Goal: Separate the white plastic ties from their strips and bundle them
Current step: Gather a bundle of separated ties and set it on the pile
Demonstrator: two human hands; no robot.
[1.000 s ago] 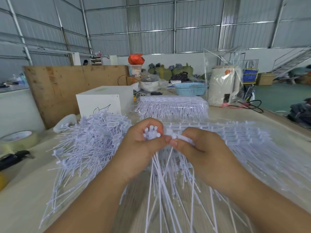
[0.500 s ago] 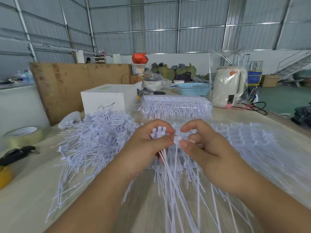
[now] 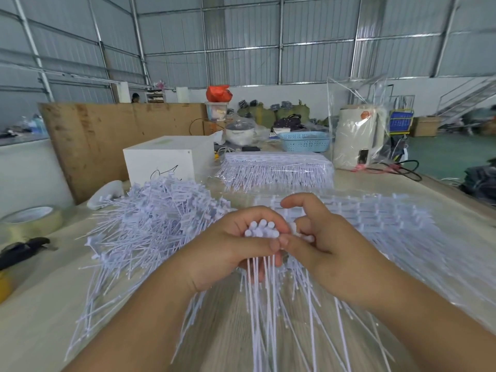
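Note:
My left hand grips a bundle of white ties, their round heads sticking up above my fist and their thin tails hanging down toward me. My right hand sits against it, thumb and fingers pinching a single tie head at the bundle's right side. Beneath and behind the right hand lie the ties on their strips, spread across the table. A loose heap of white ties and strip pieces lies to the left.
A wrapped pack of ties lies further back, beside a white box. A tape roll and a black tool sit at the left edge. A blue basket, a bagged white appliance and a plywood board stand behind.
My right hand has brought a detached tie from the strips up against the bundle in my left hand. The left hand has held its grip throughout.

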